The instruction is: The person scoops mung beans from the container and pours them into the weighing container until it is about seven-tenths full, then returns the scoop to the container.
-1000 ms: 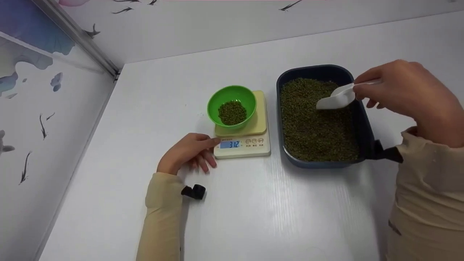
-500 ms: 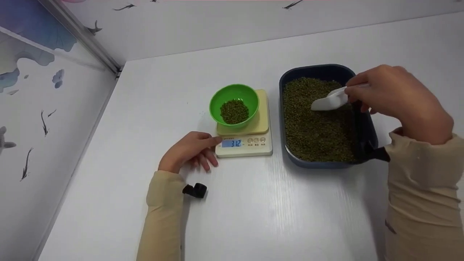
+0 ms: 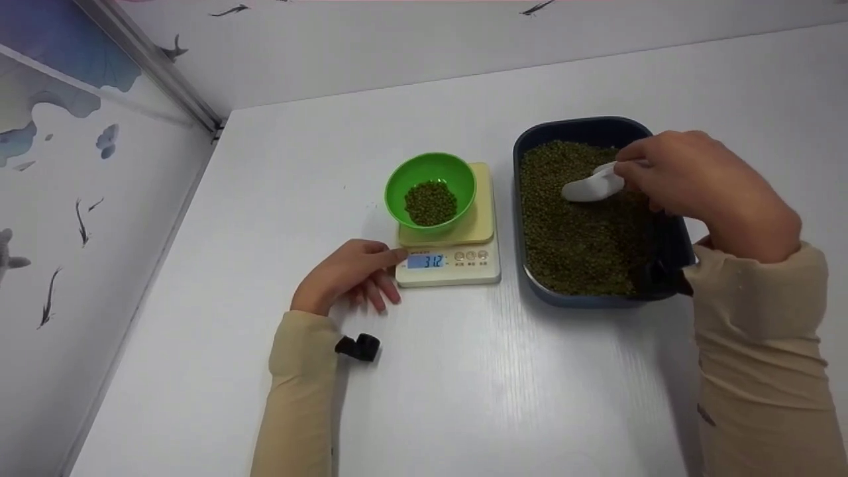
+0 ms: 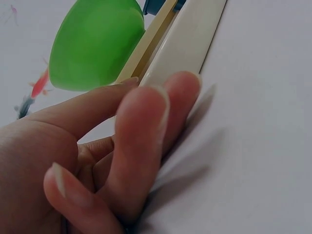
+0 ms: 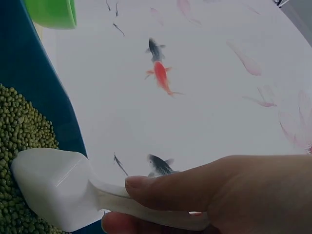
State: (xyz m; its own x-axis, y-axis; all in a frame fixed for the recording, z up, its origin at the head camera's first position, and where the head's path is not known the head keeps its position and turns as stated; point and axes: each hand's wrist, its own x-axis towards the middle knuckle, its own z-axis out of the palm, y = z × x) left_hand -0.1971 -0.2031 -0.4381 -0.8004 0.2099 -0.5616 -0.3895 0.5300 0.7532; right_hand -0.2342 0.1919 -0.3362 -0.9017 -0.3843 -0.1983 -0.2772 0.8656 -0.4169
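Note:
In the head view, my right hand (image 3: 705, 175) pinches a white plastic scoop (image 3: 591, 186) by its handle. The scoop's mouth dips into green mung beans (image 3: 570, 245) filling a dark blue tub (image 3: 556, 300); its rounded back shows in the right wrist view (image 5: 56, 190). To the left, a green bowl (image 3: 397, 205) with a small heap of mung beans stands on a kitchen scale (image 3: 457, 275) reading about 31.2. My left hand (image 3: 348, 271) rests by the scale's left edge, thumb tip touching the corner near the display and the other fingers loosely bent below it.
The white table (image 3: 477, 371) meets a wall at the back and a painted panel (image 3: 86, 199) on the left. A black wrist camera mount (image 3: 358, 347) sticks out from the left sleeve.
My right hand has moved left and slightly down with the scoop, whose mouth has tipped down into the beans. My left hand, bowl and scale keep their arrangement; the reading stays the same.

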